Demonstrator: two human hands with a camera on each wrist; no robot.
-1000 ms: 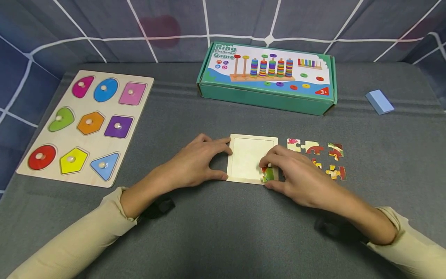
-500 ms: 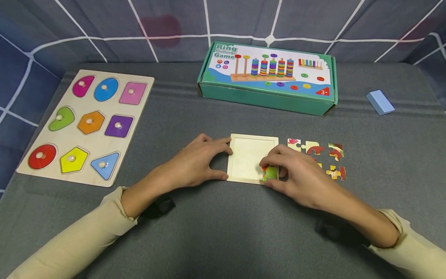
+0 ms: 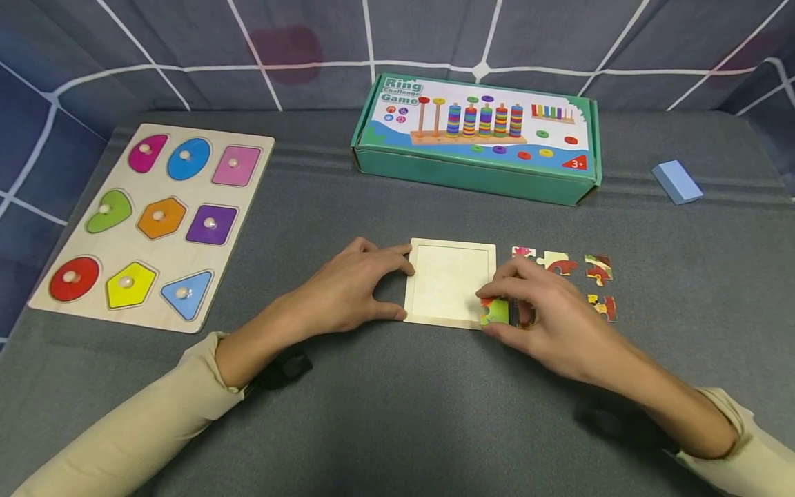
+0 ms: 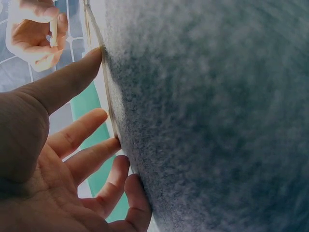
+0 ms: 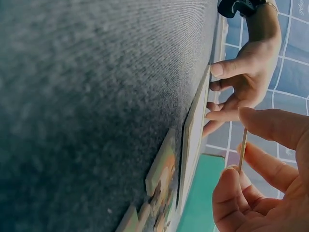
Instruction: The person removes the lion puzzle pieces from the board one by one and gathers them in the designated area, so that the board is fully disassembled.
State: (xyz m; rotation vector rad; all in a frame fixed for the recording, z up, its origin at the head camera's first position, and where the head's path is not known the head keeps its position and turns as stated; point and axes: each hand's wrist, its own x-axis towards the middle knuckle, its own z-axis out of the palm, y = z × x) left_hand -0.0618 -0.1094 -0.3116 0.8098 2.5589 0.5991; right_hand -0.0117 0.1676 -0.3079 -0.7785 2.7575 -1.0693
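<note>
A square pale wooden puzzle tray (image 3: 444, 276) lies flat on the grey cloth with its recess bare. My left hand (image 3: 348, 290) touches its left edge, thumb at the near corner and fingers spread toward the far corner. Between thumb and fingers, my right hand (image 3: 553, 317) pinches a green and red jigsaw piece (image 3: 496, 313). In the right wrist view this jigsaw piece (image 5: 243, 151) appears edge-on, raised above the tray (image 5: 194, 130). Several loose jigsaw pieces (image 3: 557, 262) lie right of the tray, some partly hidden by the right hand.
Far left lies a wooden board (image 3: 158, 261) of knobbed coloured shapes. Behind the tray stands a green ring game box (image 3: 475, 141). A light blue block (image 3: 677, 182) rests at the back right, before a tiled-pattern cloth (image 3: 428, 34).
My right hand has shifted slightly right with the jigsaw piece, from over the tray's near right corner to its right edge. The left hand and tray have stayed put.
</note>
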